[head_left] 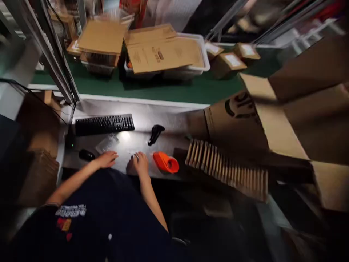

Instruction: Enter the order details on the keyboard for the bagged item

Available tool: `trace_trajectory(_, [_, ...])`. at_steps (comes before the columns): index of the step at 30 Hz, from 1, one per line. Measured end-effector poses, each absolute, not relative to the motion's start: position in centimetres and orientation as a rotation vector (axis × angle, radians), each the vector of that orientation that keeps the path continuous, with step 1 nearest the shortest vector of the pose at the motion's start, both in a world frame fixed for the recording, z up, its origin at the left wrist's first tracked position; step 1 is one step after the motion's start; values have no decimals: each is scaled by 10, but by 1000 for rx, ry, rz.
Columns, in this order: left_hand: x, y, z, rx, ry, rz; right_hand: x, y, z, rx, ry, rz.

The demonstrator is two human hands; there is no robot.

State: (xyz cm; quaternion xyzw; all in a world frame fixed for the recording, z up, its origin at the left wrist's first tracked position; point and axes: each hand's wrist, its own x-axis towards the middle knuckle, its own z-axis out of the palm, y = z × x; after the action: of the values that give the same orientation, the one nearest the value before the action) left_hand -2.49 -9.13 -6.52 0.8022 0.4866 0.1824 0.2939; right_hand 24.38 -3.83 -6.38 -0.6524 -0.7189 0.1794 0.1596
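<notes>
Left hand [107, 159] loosely open, I see, fingers just beside one clear bag [105, 144] toward the near edge of the counter [144, 111]; right hand [141, 162] half open, fingers slightly bent, between that bag and one orange tool [163, 161] at the same edge. Whether fingertips touch metal, I can't tell from here. I count one mouse [86, 155] by the near left corner, one keyboard [105, 124] toward the far left, one scanner [155, 134] mid-counter. Blur stops me counting the cardboard row [223, 165]; my view cuts off the big box [231, 122].

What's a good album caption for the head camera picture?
Left hand near a black mouse, right hand beside an orange object, keyboard beyond.
</notes>
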Motion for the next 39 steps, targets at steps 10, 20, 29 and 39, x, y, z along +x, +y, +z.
trace_trajectory(10, [61, -92, -112, 2194, 1264, 285, 315, -90, -80, -1697, -2354, 718])
trace_trajectory(20, [103, -92, -111, 2228, 1491, 237, 286, 6, -45, -1538, -2552, 665])
trace_trajectory(29, [94, -85, -136, 2362, 1390, 199, 196, 95, -56, -1596, -2632, 465])
trace_trajectory(39, [92, -90, -157, 2236, 1296, 312, 192, 100, -87, -1515, -2624, 418])
